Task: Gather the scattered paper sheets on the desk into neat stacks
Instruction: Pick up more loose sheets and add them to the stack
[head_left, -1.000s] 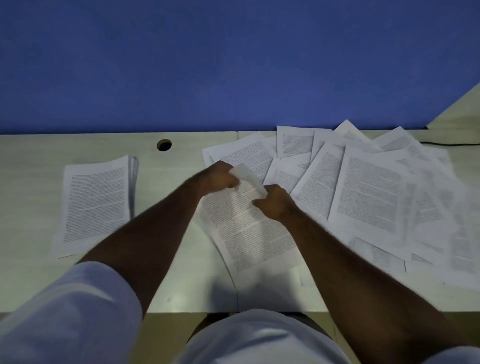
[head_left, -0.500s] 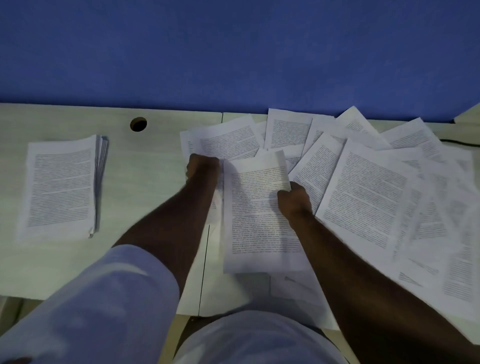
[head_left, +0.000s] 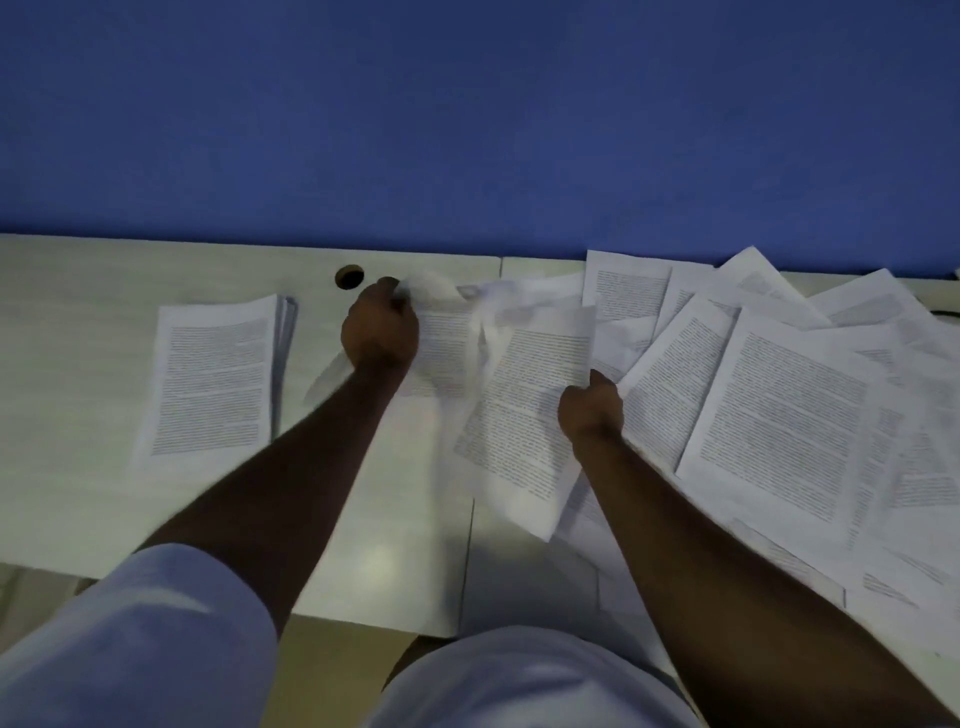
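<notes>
The left hand (head_left: 380, 327) is curled around the top edge of a blurred printed sheet (head_left: 441, 343), pinching it just beside the round cable hole (head_left: 349, 276) in the desk (head_left: 78, 395). The right hand (head_left: 592, 408) grips the right edge of a second sheet (head_left: 524, 410), which lies tilted between the two hands and overlaps the first. Left of the left hand, apart from it, sits a squared-up stack (head_left: 213, 379) of pages. Right of the right hand and behind it, loose sheets (head_left: 779, 415) fan over one another, crowding close to that hand. The pale desk runs up to a blue wall (head_left: 467, 114); white sleeves (head_left: 140, 639) show nearest me.
</notes>
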